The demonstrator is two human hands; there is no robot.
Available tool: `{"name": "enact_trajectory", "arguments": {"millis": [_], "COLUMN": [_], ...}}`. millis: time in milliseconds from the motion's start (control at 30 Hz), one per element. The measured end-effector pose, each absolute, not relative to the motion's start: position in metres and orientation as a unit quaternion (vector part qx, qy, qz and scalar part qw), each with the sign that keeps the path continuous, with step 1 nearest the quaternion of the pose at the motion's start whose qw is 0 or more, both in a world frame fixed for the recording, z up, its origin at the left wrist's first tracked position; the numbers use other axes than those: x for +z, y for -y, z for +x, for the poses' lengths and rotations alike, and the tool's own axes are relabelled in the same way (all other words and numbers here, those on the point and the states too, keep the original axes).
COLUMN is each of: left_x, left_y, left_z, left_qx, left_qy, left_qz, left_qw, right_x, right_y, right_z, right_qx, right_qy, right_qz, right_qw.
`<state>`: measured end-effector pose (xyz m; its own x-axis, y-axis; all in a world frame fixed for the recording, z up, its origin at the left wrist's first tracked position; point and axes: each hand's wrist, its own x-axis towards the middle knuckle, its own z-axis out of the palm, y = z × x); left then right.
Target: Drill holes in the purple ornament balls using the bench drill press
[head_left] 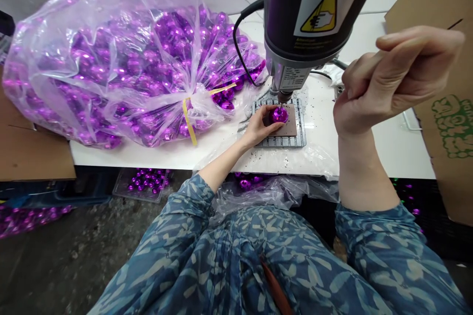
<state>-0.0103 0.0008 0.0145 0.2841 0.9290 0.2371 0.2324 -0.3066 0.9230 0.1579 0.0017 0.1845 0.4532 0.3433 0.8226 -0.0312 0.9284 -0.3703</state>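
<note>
The left hand (261,125) wraps a shiny purple faceted ball (279,115) between the thumb on the near side and the fingers on the far side, a narrow grip that probably keeps so round a thing from rolling. The ball sits on a flat, brown, square board (290,129), directly beneath the dark metal chuck (285,96) of a black, rounded drill head (308,15); the board seems to serve as a backing over the grey, slotted metal base plate (302,140). The right hand (391,78) is raised beside the machine, its grip closed around the end of a grey lever rod (339,63), most of which the fingers hide; this split apparently leaves one hand to steady and the other to work the lever. Dark flecks lie scattered about the plate on the smooth white desk (406,157), near crumpled film. To the left bulges a clear, glossy, creased plastic bag (111,54) packed with similar mirror-bright balls, its gathered neck cinched by a flat yellow strap (189,123) and turned towards the machine, which may keep loose balls within reach. At the right stands a matt brown cardboard box (453,78) with green printing.
</note>
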Motion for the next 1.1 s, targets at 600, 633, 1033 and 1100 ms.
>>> {"name": "enact_trajectory", "arguments": {"millis": [600,633,1033,1100], "left_x": [0.012,0.012,0.028,0.028], "left_y": [-0.002,-0.002,0.027,0.056], "left_z": [-0.012,-0.012,-0.008,-0.016], "left_qx": [0.428,0.432,0.443,0.451], "left_qy": [-0.396,-0.394,-0.528,-0.542], "left_qz": [0.692,0.69,0.664,0.67], "left_qw": [0.425,0.427,0.29,0.231], "right_x": [0.133,0.132,0.25,0.257], "right_y": [-0.021,-0.02,-0.022,-0.024], "right_z": [0.175,0.175,0.154,0.155], "right_qx": [0.03,0.03,0.227,0.261], "right_qy": [0.533,0.537,0.506,0.498], "right_qz": [-0.165,-0.17,-0.252,-0.287], "right_qw": [0.83,0.826,0.793,0.776]}}
